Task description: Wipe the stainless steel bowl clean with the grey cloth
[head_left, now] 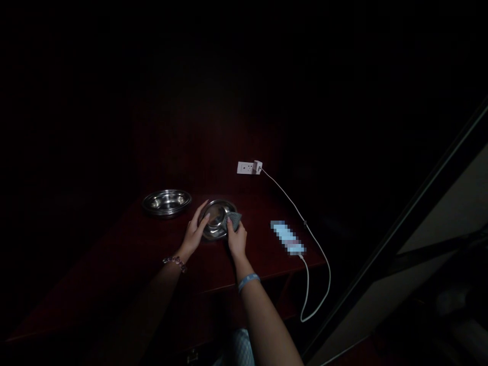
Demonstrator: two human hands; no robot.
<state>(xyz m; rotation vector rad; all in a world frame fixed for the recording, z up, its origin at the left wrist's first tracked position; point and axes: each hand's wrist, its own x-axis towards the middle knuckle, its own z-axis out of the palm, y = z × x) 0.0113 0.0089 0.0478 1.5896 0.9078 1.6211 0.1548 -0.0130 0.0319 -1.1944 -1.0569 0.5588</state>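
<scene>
A round, shiny metal bowl (216, 215) is tilted towards me above the dark red table. My left hand (195, 233) grips its left rim, thumb inside and fingers around the outer edge. At the right rim, my right hand (237, 239) is closed on a grey-green cloth (233, 220), which presses against the bowl's inner side. The fingers behind the cloth are hidden. Further left, several similar metal bowls (166, 202) appear stacked on the table, apart from both hands.
A phone (287, 238) with a blurred screen lies at the table's right. Its white cable (293, 204) runs to a charger (257, 166) in the wall socket (244, 168) and loops past the front edge of the table (213, 269). The surroundings are very dark.
</scene>
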